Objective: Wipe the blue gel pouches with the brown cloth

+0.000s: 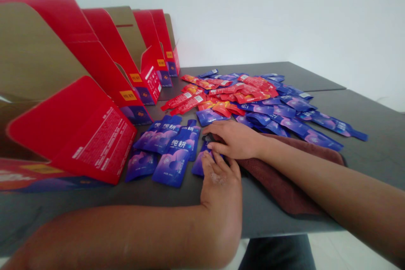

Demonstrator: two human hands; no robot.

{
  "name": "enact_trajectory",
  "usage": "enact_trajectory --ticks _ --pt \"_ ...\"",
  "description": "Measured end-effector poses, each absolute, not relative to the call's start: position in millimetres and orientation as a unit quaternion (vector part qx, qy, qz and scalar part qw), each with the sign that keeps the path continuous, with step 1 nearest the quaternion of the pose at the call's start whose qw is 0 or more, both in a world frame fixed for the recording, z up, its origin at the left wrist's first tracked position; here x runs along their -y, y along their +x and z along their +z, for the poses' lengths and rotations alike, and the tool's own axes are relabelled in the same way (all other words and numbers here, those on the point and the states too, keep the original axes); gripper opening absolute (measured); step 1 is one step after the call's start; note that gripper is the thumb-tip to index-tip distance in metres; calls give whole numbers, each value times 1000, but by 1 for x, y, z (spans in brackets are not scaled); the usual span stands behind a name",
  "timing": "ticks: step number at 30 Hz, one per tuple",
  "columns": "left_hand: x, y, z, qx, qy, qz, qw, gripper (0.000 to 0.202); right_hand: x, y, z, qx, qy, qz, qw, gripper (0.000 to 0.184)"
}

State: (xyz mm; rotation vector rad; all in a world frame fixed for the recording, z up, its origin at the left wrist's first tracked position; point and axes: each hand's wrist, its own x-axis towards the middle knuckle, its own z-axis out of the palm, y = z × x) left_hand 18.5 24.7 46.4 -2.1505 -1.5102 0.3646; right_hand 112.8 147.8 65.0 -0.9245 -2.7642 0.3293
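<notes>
A blue-purple sachet [198, 166] lies on the dark table, partly covered by both hands. My left hand [221, 181] comes in from below with its fingers bent onto this sachet. Just above, my right hand [238, 138] has its thumb and forefinger around the sachet's upper part; its other fingertips are hidden. Under my right wrist rests a brown cloth [284, 177] with a dark edge. Left of my hands, several blue sachets [173, 158] lie overlapping, some with white lettering showing.
A heap of red sachets [234, 88] and more blue sachets [294, 103] spreads beyond my hands. Several red cartons [79, 135] with raised flaps stand in a row on the left. A white wall [237, 17] rises behind the table [363, 156].
</notes>
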Motion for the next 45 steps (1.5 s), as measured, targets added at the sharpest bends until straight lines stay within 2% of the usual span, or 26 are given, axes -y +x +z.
enact_trajectory --ticks 45 --pt "-25 20 45 559 -785 127 237 48 -147 112 65 938 -313 105 102 40"
